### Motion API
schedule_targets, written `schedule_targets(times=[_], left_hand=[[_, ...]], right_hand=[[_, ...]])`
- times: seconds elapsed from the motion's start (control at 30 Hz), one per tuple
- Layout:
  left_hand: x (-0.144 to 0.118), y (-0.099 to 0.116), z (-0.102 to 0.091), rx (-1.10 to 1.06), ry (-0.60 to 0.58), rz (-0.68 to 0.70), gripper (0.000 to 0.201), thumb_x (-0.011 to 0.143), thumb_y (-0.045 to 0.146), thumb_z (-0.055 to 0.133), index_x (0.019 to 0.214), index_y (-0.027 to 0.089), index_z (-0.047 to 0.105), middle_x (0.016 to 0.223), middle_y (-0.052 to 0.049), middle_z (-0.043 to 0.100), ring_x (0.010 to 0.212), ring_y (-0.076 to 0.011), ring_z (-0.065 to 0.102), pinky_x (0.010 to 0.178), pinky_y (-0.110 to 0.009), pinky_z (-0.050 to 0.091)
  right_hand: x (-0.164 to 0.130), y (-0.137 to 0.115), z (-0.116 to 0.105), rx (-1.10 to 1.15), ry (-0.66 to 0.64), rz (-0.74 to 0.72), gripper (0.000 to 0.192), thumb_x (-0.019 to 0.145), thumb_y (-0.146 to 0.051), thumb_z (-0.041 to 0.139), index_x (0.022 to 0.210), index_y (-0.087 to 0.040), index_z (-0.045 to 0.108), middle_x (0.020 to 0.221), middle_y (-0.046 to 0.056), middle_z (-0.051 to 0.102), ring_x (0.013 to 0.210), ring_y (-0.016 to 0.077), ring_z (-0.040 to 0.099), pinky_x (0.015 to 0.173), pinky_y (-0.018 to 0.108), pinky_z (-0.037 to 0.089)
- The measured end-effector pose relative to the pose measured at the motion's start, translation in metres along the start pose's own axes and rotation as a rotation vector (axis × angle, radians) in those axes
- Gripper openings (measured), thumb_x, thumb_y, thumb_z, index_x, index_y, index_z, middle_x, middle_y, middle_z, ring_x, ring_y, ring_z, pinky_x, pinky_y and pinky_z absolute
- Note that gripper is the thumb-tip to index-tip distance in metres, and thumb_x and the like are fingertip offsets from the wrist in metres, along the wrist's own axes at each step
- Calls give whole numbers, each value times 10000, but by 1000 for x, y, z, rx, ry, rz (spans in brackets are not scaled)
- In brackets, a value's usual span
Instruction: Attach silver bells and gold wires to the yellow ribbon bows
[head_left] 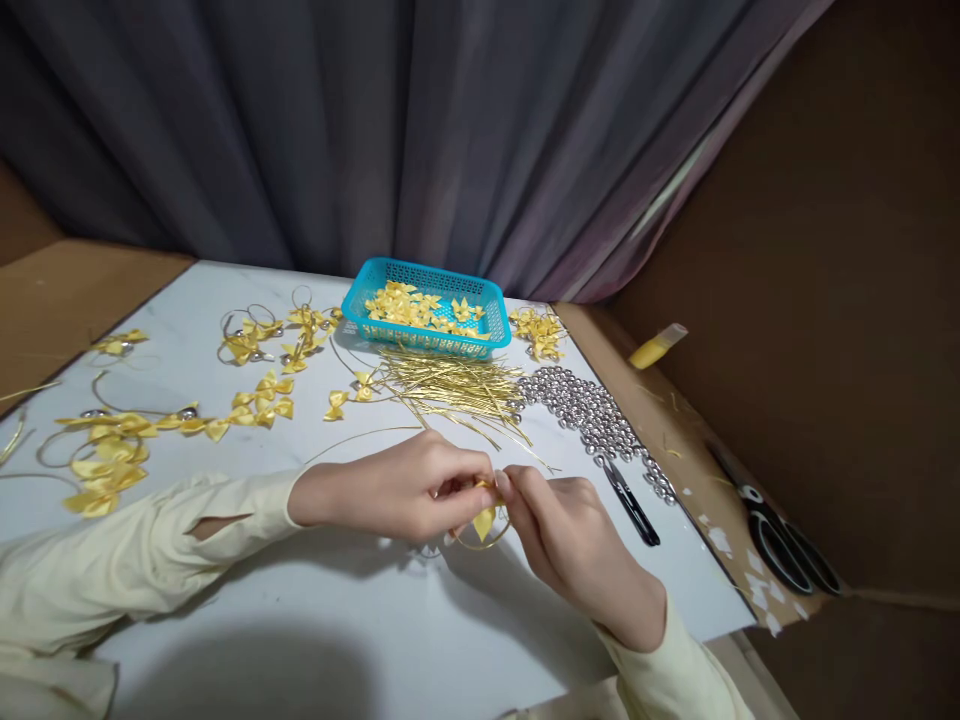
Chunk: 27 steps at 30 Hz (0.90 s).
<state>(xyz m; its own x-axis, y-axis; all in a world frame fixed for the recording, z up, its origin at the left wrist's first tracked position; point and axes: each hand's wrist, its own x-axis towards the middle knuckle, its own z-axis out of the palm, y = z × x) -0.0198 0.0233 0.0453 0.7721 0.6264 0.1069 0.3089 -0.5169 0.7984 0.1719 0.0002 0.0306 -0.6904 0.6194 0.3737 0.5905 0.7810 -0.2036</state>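
Curtain (420, 130): a big dark cloth hangs at the far side, behind everything.
Counter (360, 620): a wide white top with all the small things spread on it.
Cardboard (825, 300): a brown wall stands on the right.
Basket (491, 335): a blue plastic basket sits at the far middle, with little yellow bows inside.
Gold wires (457, 385): a pile of thin gold sticks lies just near the basket.
Silver bells (581, 405): a heap of small shiny balls lies right of the gold wires.
Finished bows (112, 450): yellow bows on gold loops lie on the far left of the counter.
Big scissors (784, 545): black ones lie on the right, off the white top.
Small snips (630, 505): a little black tool lies just right of the hands.
Left hand (401, 490): closed, its fingertips pinch the yellow bow at the near middle.
Right hand (574, 545): closed too, its fingertips pinch the same bow from the right side.
Yellow bow (484, 520): it hangs between the two hands, just above the counter. It looks very light and soft, and it may be slippery ribbon. I think it is best held at the tight middle knot.
Gold loop (487, 540): a thin wire ring curves under the bow. It looks bendy and easy to kink, so a soft pinch seems best.
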Motion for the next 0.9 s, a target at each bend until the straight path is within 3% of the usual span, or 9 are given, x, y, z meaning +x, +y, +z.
schedule_targets(times=[0.27, 0.5, 0.67, 0.9], left_hand=[[-1, 3, -4, -12, 9, -22, 188, 822, 128, 418, 664, 137, 520, 546, 24, 567, 483, -59, 480, 479, -145, 343], [0, 0, -1, -104, -4, -95, 176, 807, 133, 440, 647, 137, 511, 528, 29, 565, 461, -60, 497, 459, -141, 359], [4, -4, 7, -111, -47, -169, 197, 807, 141, 455, 627, 123, 534, 504, 29, 543, 445, -58, 467, 477, -158, 356], [5, -8, 8, -208, -62, -225, 212, 826, 172, 447, 631, 134, 520, 519, 29, 547, 455, -62, 490, 486, -162, 371]], right_hand=[[1, -4, 6, 3, 230, 52, 140, 911, -106, 349, 817, -192, 408, 509, -56, 428, 390, 84, 319, 422, 216, 249], [2, 2, 11, -9, 204, -68, 193, 849, -27, 374, 759, -198, 381, 495, -62, 375, 397, 97, 286, 424, 238, 237], [2, 2, -3, -85, 294, -83, 170, 875, -69, 394, 764, -197, 393, 496, -48, 430, 400, 97, 342, 433, 243, 258], [3, -4, -20, 25, 393, 54, 177, 920, -122, 362, 771, -192, 425, 491, -61, 420, 390, 71, 389, 439, 217, 310]])
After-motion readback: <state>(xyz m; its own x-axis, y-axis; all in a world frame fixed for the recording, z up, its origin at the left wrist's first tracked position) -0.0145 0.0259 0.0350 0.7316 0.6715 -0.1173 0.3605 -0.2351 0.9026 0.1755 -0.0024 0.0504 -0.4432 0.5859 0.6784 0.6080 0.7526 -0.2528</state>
